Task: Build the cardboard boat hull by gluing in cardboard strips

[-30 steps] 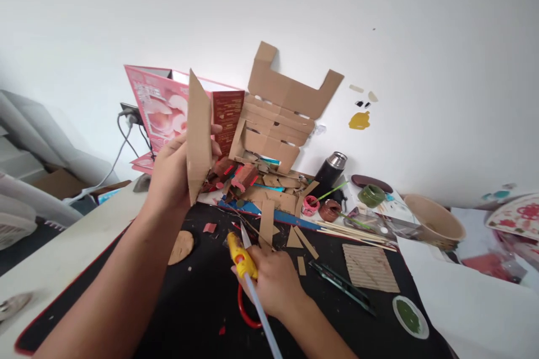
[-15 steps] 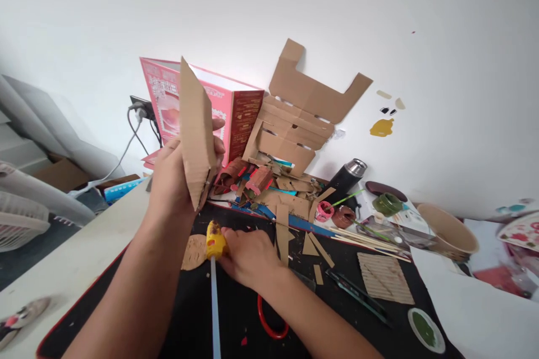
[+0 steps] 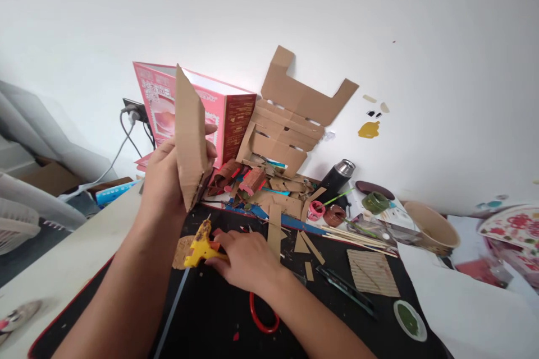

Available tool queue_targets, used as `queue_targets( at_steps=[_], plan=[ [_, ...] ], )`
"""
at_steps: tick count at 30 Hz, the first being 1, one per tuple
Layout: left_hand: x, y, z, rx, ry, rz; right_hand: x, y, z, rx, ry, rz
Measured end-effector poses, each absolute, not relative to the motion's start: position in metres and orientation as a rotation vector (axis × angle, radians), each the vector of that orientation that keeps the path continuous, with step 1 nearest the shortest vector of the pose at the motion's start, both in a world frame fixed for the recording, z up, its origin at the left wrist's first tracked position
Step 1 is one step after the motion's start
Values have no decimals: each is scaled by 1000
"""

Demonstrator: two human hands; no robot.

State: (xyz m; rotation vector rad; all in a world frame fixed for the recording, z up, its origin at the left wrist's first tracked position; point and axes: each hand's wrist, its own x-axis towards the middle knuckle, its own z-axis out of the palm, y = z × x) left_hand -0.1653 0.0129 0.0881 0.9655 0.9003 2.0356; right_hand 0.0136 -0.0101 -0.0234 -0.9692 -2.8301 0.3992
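Observation:
My left hand (image 3: 162,174) is wrapped around a folded cardboard piece (image 3: 189,129), held upright above the mat, its fingertips showing past the right side. Lower and to the right, my right hand (image 3: 248,258) grips the handle of a yellow hot glue gun (image 3: 202,247). The gun's stained nozzle points up toward the cardboard's lower edge, apart from it. A long pale glue stick (image 3: 172,311) sticks out of its back end. Beneath the gun lies a round, tan textured disc (image 3: 181,252), partly hidden. Red-handled scissors (image 3: 264,328) lie partly under my right forearm.
Cardboard scraps (image 3: 290,202) and brown painted pieces (image 3: 252,181) pile up at the back before a pink box (image 3: 240,123). A utility knife (image 3: 347,290), corrugated square (image 3: 373,273) and green paint dish (image 3: 410,320) lie right. Behind them stand paint jars (image 3: 376,202) and a black thermos (image 3: 337,179).
The glue gun has turned so its side shows and its glue stick slants down to the left. The cardboard stays in my left hand. The whole view has shifted slightly.

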Motion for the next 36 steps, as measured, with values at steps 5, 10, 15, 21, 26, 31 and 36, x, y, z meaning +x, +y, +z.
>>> queue_targets(
  at_steps=[5,10,15,21,26,31,36],
  plan=[
    [-160,3,91,976,1075,1990,55,-31,-40,-1048,-2380,741],
    [-155,-2,63,1362,1403,1401,103,-34,-47,-1172,-1958,958],
    [-150,-5,13,1956,1710,676,126,-24,-41,-1137,-1619,1332],
    [-139,3,-15,2115,1908,386,130,-30,-68,-1125,-1503,1355],
    [-135,3,-7,2175,1912,484,143,-32,-77,-1132,-1422,1322],
    [-87,-16,7,2022,1647,680,146,-29,-66,-1092,-1253,1427],
    [-31,-25,9,2003,1339,532,147,-29,-59,-1030,-1198,1506]
  ],
)
